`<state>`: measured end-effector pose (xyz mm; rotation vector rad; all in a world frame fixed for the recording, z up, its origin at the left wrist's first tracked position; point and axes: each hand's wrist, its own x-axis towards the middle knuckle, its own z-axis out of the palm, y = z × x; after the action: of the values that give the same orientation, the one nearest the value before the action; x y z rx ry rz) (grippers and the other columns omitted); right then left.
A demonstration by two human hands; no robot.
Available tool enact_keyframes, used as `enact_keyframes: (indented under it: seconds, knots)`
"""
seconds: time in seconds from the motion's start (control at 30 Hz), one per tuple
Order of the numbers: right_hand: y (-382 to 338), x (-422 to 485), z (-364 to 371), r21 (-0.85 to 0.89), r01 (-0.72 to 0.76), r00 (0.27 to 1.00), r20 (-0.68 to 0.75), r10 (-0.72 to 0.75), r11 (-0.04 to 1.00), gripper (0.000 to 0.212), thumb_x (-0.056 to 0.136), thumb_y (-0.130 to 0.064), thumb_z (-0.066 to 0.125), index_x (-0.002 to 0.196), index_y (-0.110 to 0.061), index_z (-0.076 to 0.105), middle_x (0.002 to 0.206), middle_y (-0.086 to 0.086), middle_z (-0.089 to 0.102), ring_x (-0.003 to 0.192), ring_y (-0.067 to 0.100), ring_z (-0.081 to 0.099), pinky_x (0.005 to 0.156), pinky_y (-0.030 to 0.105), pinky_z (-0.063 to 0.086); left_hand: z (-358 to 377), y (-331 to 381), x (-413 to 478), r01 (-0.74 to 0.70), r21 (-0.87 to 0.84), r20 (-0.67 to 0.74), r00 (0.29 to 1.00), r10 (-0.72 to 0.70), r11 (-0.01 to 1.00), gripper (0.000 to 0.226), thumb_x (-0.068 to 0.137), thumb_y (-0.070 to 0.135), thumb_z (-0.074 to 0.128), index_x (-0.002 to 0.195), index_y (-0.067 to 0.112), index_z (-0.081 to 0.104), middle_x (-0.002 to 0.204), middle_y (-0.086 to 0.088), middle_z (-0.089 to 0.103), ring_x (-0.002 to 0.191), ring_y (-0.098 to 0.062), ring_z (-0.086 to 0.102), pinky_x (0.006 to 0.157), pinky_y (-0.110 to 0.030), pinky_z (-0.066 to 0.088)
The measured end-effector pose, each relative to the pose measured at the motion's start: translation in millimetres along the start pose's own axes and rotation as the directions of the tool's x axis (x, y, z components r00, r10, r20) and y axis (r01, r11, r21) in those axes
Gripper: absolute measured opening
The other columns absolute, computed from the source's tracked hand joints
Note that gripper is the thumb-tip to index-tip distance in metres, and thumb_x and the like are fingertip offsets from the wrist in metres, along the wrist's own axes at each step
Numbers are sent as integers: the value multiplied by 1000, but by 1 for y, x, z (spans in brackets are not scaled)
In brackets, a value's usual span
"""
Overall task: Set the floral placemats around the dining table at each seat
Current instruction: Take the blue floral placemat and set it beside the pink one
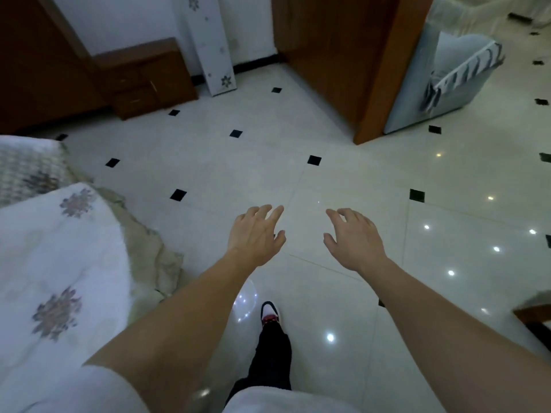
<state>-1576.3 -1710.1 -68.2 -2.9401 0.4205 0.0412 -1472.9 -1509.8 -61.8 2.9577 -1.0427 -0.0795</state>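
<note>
Head view shows my left hand [258, 235] and right hand [353, 238] with open grip, fingers spread, holding nothing above the tiled floor [343, 180]. One floral placemat [59, 263] lies on the desk [143, 254] at my left, its near part cut off. I may bump the desk edge while stepping. Seats stay hidden; everything is blurred.

The head camera is looking forward and steeply down from standing height. It is taking in the floor [343, 186], with both arms reaching out from below.
</note>
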Motion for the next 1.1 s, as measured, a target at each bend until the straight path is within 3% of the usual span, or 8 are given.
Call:
enact_keyframes:
  seconds: [0.33,0.57,1.1]
  knots:
    - [-112,232,2,-37,159,987,29,-158,987,54,94,-39,46,144,-20,38,142,9,47,127,27,45,106,40,34,-1,-184,139,154,-32,5,988,-154,988,60,96,47,39,151,26,28,150,-2,42,134,-24,40,102,-40,40]
    - [-174,348,1,-38,270,963,40,-268,962,53,95,-39,47,144,-20,40,141,9,48,129,27,44,108,41,32,-7,-273,204,250,-42,-19,968,-251,967,59,95,46,40,149,25,29,148,-2,44,131,-25,43,103,-40,39]
    - [-318,654,16,52,588,808,-11,-589,807,54,92,-39,50,143,-20,42,142,7,47,134,22,40,113,40,28,-27,-455,400,531,-35,-107,840,-531,847,61,92,53,39,146,26,34,145,0,48,130,-23,44,104,-39,38]
